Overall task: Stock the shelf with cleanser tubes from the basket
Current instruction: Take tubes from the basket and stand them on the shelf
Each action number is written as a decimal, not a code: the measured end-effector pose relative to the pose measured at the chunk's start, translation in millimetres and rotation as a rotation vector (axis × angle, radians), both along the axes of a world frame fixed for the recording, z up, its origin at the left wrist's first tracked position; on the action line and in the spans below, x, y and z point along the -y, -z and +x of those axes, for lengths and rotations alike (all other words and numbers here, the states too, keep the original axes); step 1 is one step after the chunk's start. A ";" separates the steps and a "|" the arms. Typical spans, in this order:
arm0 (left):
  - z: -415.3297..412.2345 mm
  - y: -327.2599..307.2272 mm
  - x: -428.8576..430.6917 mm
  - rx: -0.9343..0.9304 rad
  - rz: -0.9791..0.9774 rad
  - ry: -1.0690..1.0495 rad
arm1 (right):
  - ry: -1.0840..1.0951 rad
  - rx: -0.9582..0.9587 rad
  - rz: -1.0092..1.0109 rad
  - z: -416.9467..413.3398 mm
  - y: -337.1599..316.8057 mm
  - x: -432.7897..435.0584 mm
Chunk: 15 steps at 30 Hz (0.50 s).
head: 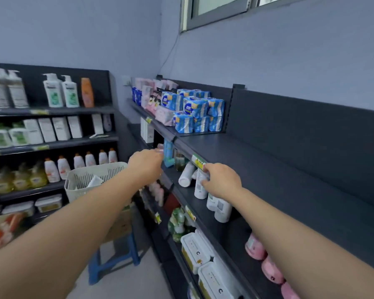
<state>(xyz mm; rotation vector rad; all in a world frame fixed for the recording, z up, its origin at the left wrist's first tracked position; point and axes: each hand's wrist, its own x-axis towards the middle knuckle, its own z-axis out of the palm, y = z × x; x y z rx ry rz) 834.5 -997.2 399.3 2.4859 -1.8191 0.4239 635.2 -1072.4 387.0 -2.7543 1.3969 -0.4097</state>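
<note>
Blue-grey walls (289, 61) meet in a corner here, with dark shelving along both.

My right hand (221, 183) reaches under the top board to the shelf (235, 233) below it. Its fingers (204, 182) are curled round a white cleanser tube (199, 192), and my thumb lies up by the yellow-green price tag (198, 161). The tube stands upright on its cap at the shelf's front edge. Just to its left another white tube (185, 175) lies on its side, and to its right two more white tubes (221, 209) stand close together.

My left hand (146, 162) stretches toward the same shelf further along, knuckles toward me and fingers bent away. The fingertips are beside something pale pink and near a teal tube (168, 154). I cannot tell whether they pinch anything, because the back of the hand hides them.

The white slatted basket (95, 167) sits to my left on a cardboard box over a blue stool (115, 263). A white tube (94, 180) lies tilted inside it; the rest of its contents are hidden by the wall and my arm.

On the top board, blue wrapped packs (192, 111) are stacked at the far end. Pink bottles (255, 247) line the shelf near my right forearm.
</note>
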 end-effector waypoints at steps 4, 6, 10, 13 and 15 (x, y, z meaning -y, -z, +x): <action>55.6 11.3 -11.6 -0.009 0.032 -0.056 | -0.054 -0.051 0.021 58.8 11.1 3.8; 82.6 17.9 -16.2 0.004 0.042 -0.082 | -0.085 -0.090 0.015 87.9 15.8 7.2; 138.6 31.1 -22.5 0.000 0.075 -0.130 | -0.116 -0.123 0.001 145.8 25.8 14.5; 179.8 43.2 -26.7 -0.008 0.103 -0.153 | -0.128 -0.131 0.022 187.1 37.0 17.2; 203.9 51.5 -29.6 -0.002 0.128 -0.166 | -0.139 -0.140 0.048 211.8 45.5 18.1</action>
